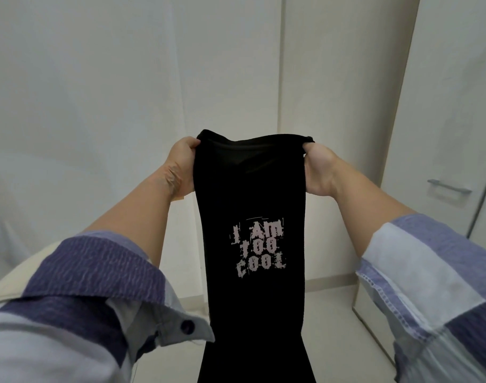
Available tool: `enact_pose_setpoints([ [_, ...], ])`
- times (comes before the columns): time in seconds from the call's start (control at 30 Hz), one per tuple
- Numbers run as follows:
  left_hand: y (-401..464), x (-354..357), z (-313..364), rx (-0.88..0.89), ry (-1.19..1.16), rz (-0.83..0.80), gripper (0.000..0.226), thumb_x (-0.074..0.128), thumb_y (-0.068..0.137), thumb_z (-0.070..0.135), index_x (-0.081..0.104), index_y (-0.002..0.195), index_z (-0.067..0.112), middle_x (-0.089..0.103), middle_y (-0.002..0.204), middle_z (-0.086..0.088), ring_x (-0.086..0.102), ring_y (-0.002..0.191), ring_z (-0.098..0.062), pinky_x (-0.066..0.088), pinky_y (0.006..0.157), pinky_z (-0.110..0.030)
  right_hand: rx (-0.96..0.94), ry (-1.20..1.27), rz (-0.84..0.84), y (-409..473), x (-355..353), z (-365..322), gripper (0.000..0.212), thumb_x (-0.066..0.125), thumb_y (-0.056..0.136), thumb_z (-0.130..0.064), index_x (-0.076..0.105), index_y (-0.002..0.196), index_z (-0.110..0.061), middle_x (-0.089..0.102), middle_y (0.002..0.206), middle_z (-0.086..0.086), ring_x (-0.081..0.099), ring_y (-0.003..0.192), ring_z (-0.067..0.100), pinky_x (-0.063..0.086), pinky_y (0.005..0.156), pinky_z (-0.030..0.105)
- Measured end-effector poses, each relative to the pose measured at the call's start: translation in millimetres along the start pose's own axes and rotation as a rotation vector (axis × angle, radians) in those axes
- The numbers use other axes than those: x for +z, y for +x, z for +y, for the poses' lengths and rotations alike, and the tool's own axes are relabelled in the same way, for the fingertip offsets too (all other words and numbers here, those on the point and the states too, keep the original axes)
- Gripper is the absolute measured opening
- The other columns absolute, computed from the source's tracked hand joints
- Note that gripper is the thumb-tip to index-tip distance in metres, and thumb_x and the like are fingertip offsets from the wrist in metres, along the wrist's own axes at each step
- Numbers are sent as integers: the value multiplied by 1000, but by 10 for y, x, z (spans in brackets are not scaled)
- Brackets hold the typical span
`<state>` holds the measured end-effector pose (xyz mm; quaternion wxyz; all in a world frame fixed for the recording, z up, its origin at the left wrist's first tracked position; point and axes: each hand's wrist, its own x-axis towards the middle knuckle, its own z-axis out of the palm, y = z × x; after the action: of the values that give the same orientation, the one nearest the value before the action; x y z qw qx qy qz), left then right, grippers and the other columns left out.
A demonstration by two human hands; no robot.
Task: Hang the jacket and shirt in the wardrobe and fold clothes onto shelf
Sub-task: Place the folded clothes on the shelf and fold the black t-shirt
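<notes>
Head cam: both hands up in front, arms out, each gripping a top corner of a black T-shirt (253,205). Left hand (182,167) has its fingers curled round the left shoulder edge, thumb side toward camera. Right hand (318,170) pinches the right shoulder edge, fingers tucked behind the cloth, so only the heel and thumb base show. Both closed on fabric, nothing else held.

Shirt hangs straight down between the hands as a narrow strip, sides apparently already folded in behind; sleeves aren't visible. Neckline at top, sagging slightly between the grips. Print (257,246) reads "I AM TOO COOL", facing camera, upright. Lower end runs out of frame at the bottom, can't tell if it touches anything.

Rolled-up striped sleeves (103,275) on both forearms. Behind: pale wall panels or wardrobe doors; a cabinet door (441,134) at right with a metal handle (448,186). Pale floor (333,313) below. No shelf or hanging rail in view.

Judgement: this is the fold-clothes part, mid-fold on the T-shirt, lengthwise fold done, crosswise fold not yet. Next move likely needs the strip doubled top to hem, either against the body or on a flat surface, keeping both corners level so the edges line up. Then it goes to the shelf, which would need the camera turned toward the wardrobe.
</notes>
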<state>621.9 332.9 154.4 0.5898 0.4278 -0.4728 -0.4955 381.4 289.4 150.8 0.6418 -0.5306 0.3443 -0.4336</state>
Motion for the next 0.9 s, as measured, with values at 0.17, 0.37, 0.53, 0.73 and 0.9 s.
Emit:
enact_pose_setpoints([
  [0.17, 64, -81, -39, -74, 94, -55, 22, 38, 89, 18, 58, 95, 10, 62, 73, -3, 62, 50, -16, 49, 46, -18, 41, -114, 2, 61, 49, -19, 45, 25, 101, -33, 63, 86, -14, 70, 64, -1, 68, 53, 15, 49, 50, 20],
  [0.37, 394, -221, -296, -92, 119, -35, 48, 40, 68, -2, 53, 114, 1, 61, 104, -15, 65, 78, -26, 57, 65, -31, 79, -67, 99, 335, 43, 183, 41, 30, 98, -34, 62, 81, -15, 64, 76, 0, 62, 63, 18, 49, 59, 26],
  [0.53, 814, -295, -631, -130, 156, 62, 82, 51, 50, 6, 43, 132, 6, 49, 136, -22, 61, 96, -33, 57, 74, -41, 101, -5, 216, 677, -26, 430, 40, 29, 100, -35, 63, 98, -13, 66, 91, 4, 64, 77, 21, 54, 59, 26],
  [0.73, 1340, -250, -793, -127, 160, 119, 84, 50, 45, 7, 43, 129, 7, 48, 133, -23, 59, 92, -33, 53, 77, -46, 57, -16, 319, 1211, -123, 486, 43, 34, 100, -35, 61, 120, -9, 68, 116, 11, 68, 96, 27, 58, 66, 30],
  [0.9, 1491, -139, -704, -83, 126, 112, 83, 47, 49, 6, 41, 132, 4, 51, 123, -20, 57, 92, -33, 53, 76, -45, 21, 19, 255, 1359, -229, 363, 44, 34, 100, -37, 62, 121, -10, 68, 114, 9, 69, 87, 25, 58, 61, 29],
])
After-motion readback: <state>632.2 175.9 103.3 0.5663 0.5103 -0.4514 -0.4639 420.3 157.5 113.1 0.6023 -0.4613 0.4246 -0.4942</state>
